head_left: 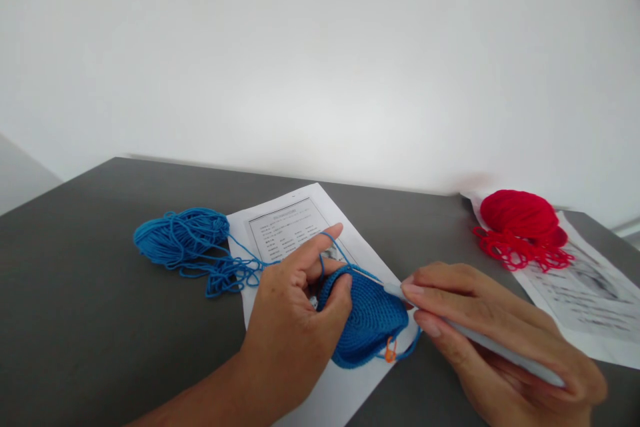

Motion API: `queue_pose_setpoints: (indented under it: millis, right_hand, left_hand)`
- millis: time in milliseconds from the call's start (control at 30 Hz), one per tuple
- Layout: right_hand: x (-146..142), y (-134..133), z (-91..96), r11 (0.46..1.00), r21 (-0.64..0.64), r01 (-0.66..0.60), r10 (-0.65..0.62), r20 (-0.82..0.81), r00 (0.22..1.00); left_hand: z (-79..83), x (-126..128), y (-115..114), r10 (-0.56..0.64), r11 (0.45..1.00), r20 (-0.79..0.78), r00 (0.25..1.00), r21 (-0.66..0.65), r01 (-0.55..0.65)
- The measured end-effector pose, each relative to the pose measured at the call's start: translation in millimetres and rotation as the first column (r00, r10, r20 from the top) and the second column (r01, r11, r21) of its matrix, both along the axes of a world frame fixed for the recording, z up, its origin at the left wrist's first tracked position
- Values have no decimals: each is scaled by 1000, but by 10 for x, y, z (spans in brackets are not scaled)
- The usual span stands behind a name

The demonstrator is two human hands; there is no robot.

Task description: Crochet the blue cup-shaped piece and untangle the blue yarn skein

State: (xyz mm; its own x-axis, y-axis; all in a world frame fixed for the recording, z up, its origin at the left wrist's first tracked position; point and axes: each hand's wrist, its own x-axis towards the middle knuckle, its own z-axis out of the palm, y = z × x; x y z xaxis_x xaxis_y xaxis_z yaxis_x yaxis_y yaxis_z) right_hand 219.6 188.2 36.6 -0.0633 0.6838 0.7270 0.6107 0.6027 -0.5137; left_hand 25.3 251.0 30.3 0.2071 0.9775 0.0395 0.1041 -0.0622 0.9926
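Note:
A round piece of blue crochet (373, 313) is pinched between the thumb and fingers of my left hand (300, 313). My left index finger points up, with a strand of blue yarn looped over it. My right hand (490, 333) grips a pale grey crochet hook (515, 355) like a pen. The hook's tip meets the right upper edge of the crochet, where a loop of yarn runs to it. An orange stitch marker (391, 349) hangs on the lower right edge, beside a loose blue tail. The ends of my lower right fingers are hidden.
A skein of blue yarn (183, 240) lies at left, its strand leading to my left hand. Under my hands is a printed sheet (285, 210). Red yarn (520, 220) rests on another printed sheet (595, 320) at right. A white wall (320, 67) stands behind the dark table (100, 320).

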Motion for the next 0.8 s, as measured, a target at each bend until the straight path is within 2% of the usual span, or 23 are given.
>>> queue_pose_setpoints:
  millis: [267, 467, 667, 800]
  right_hand:
    - [-132, -7, -50, 998, 58, 29, -30, 19, 999]
    - [-119, -14, -137, 999, 37, -35, 34, 31, 999]
    - [-106, -1, -118, 998, 6, -61, 61, 8, 998]
    - [-109, 27, -103, 999, -38, 39, -44, -121, 992]
  left_hand:
    - [29, 10, 24, 46, 998, -73, 996, 46, -42]
    - [39, -4, 27, 36, 999, -79, 996, 37, -33]
    - [34, -15, 38, -3, 1000, 3, 1000, -2, 3]
    - [42, -22, 36, -47, 994, 116, 992, -92, 58]
